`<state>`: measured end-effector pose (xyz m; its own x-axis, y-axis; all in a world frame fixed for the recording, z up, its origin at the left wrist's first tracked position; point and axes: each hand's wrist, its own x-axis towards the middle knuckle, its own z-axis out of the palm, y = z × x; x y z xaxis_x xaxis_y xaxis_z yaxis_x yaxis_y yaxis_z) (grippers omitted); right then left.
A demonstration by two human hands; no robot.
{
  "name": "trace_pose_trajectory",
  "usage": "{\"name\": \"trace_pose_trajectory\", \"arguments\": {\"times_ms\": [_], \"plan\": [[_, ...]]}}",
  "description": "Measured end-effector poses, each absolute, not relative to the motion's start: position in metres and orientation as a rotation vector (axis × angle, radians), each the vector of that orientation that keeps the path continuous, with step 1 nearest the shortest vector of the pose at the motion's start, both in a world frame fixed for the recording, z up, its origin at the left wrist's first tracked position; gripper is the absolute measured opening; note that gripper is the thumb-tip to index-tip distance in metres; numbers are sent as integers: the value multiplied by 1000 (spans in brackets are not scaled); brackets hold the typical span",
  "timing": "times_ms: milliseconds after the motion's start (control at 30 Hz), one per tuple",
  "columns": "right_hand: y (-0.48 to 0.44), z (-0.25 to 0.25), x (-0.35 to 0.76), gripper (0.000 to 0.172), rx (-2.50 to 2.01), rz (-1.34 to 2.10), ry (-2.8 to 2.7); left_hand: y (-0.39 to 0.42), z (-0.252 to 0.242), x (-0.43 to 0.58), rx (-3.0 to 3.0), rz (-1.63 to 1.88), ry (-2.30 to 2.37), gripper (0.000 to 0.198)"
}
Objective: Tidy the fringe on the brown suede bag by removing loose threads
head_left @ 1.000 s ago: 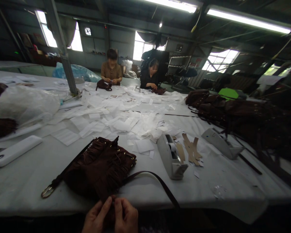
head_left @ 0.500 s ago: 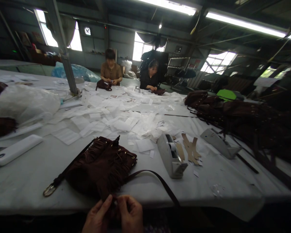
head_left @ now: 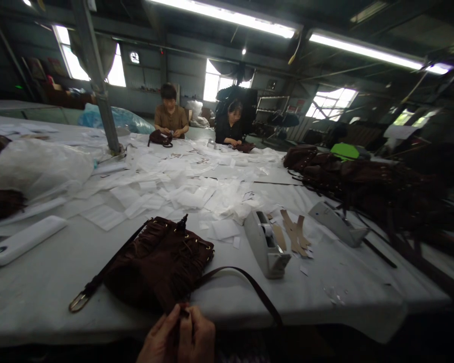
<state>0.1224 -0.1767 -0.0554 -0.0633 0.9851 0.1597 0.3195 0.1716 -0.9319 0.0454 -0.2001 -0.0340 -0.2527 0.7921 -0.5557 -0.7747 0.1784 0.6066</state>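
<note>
A dark brown drawstring handbag with gold eyelets lies on its side at the table's near edge. A strap curves off to its right, and another strap with a metal buckle reaches to its left. Just below the bag, my left hand pinches a dark brown piece that runs up to it. My right hand is pressed close beside the left, its fingers closed on the same piece. Which part of the handbag this is, my fingers mostly hide.
Two grey tape dispensers stand to the right, with brown paper strips between them. White paper sheets cover the middle. More brown bags are piled at right. A white device lies left. Two people work across the table.
My right hand has moved left against my left hand, and its fingers have closed further over the piece. The handbag has stayed in place while the view has shifted slightly.
</note>
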Motion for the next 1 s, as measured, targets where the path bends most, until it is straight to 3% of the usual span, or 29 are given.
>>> {"name": "trace_pose_trajectory", "arguments": {"times_ms": [133,267,500,700,1000], "plan": [[-174,-63,118,60,-1313,894,-1577,-199,-40,38,62,1496,1171,14],[-172,-56,131,69,-1219,1170,-1644,-202,-39,27,100,1432,1191,30],[-155,-16,141,45,-1111,1647,-1488,-212,-41,26,300,1362,1178,40],[-153,-17,125,25,-1145,1683,-1305,-213,-33,21,429,1325,1272,41],[-142,-25,125,47,-1007,1911,-772,-216,-33,15,431,1257,1412,44]]}}
